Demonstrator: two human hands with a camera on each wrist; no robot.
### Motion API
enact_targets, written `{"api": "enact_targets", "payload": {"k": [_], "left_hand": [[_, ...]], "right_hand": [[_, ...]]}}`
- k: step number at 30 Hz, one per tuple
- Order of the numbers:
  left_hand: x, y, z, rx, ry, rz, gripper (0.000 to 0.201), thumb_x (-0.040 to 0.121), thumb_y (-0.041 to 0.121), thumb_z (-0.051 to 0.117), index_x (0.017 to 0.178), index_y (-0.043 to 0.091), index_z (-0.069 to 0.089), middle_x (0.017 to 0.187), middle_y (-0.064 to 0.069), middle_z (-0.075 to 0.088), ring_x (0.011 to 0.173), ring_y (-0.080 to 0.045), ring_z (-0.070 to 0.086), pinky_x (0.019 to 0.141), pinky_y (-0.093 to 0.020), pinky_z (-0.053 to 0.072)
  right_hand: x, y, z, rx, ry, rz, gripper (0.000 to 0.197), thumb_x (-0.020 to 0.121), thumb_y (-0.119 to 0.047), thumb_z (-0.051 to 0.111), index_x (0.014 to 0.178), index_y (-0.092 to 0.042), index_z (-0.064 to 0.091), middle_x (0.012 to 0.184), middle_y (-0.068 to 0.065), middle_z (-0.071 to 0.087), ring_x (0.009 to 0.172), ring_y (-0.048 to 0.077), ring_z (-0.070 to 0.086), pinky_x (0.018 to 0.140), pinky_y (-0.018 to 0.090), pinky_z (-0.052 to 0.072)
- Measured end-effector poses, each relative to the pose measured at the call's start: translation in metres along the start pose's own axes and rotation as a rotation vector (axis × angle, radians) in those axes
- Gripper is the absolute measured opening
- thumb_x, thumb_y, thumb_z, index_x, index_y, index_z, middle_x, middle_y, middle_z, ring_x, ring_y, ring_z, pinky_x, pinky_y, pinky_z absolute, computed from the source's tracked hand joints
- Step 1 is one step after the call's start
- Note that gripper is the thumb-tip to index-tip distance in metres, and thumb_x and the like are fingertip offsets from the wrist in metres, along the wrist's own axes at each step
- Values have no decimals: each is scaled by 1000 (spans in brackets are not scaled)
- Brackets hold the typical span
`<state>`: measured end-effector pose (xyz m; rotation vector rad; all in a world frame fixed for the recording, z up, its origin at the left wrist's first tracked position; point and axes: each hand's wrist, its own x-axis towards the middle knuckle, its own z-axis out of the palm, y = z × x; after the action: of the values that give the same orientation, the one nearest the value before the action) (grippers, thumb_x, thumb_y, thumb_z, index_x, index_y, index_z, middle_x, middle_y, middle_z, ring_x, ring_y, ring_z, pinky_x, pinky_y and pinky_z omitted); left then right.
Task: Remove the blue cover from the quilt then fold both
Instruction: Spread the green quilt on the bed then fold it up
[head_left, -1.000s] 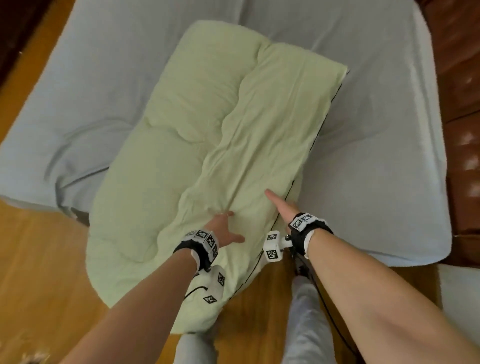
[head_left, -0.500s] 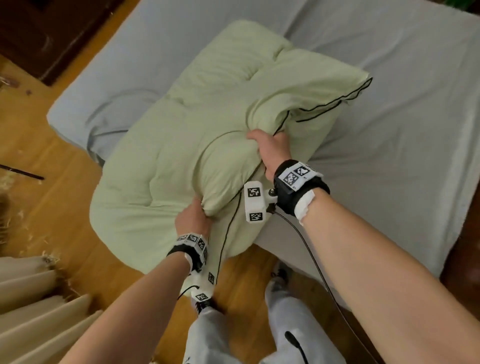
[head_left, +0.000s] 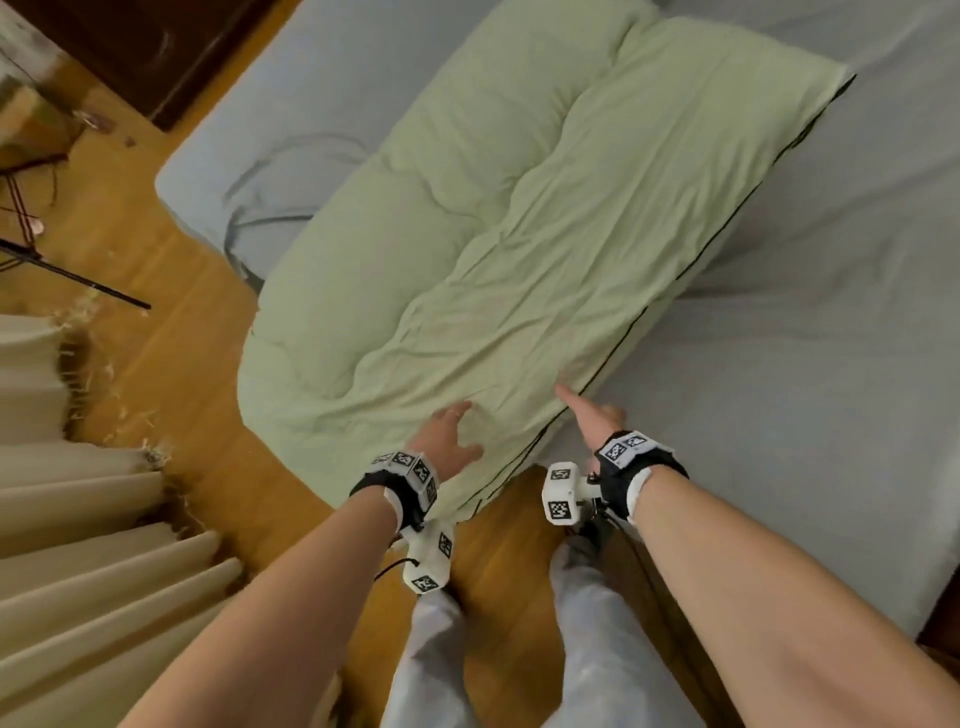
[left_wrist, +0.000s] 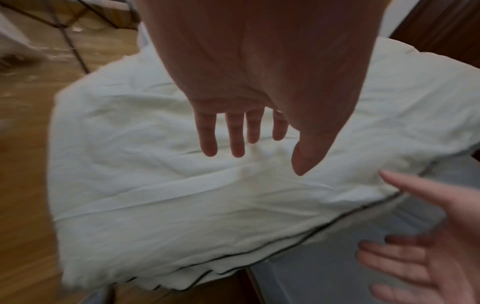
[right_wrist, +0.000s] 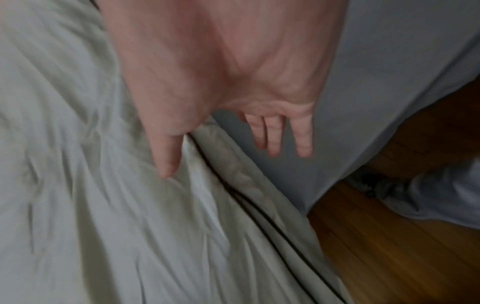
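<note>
The pale green quilt (head_left: 519, 234) with thin dark piping lies folded lengthwise, its near end hanging over the bed's edge. Beneath it a blue-grey cloth (head_left: 779, 364) is spread flat over the bed. My left hand (head_left: 465, 431) hovers just above the quilt's near end, fingers (left_wrist: 233, 133) straight and spread, holding nothing. My right hand (head_left: 587, 410) is open beside the piped edge of the quilt (right_wrist: 91, 205). Its thumb tip (right_wrist: 167, 168) is at the fabric and its other fingers (right_wrist: 275, 135) are over the blue-grey cloth (right_wrist: 389, 61).
A wooden floor (head_left: 171, 291) lies to the left and under my legs (head_left: 597, 649) in light trousers. Beige curtain folds (head_left: 78, 545) hang at the near left. A black stand leg (head_left: 78, 278) crosses the floor, and dark wooden furniture (head_left: 171, 57) stands at the far left.
Half a second ago both hands gripped the quilt's raised folded edge. Now the quilt lies flat again, both hands have let go and drawn back to its near end.
</note>
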<state>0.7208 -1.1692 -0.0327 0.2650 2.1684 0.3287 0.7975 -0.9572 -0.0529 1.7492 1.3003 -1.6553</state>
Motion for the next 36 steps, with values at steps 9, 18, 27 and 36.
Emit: {"api": "enact_targets", "payload": {"k": [9,18,27,36], "left_hand": [[-52,-174,-37,-218,128,-182,55,95,32,57,145,19,39,146,-11,43,117,-25,58,97,-36,47],[-62,-374,14,-829,207,-395,60,94,40,56,144,12,39,135,-9,54,108,-23,59,87,-32,48],[3,-358,157,-1334,16,-492,86,89,64,52,150,8,28,149,-13,40,131,-32,45,108,-43,39],[55,-250,258,-1877,-95,-713,146,32,101,53,154,28,20,157,-9,25,129,-40,45,97,-58,47]], "right_hand": [[-72,21,152,-402,-25,-392,21,80,-26,65,74,-6,63,70,6,65,61,25,60,73,40,59],[-74,121,342,-1206,-132,-664,65,75,-26,77,134,-31,51,142,6,49,129,28,47,107,37,40],[21,141,265,-1941,279,-667,123,63,-47,85,152,-42,-1,161,-8,-8,149,19,-6,103,75,20],[102,88,216,-1907,69,-1122,122,57,-51,79,154,-31,9,159,-1,15,145,26,19,110,55,33]]}}
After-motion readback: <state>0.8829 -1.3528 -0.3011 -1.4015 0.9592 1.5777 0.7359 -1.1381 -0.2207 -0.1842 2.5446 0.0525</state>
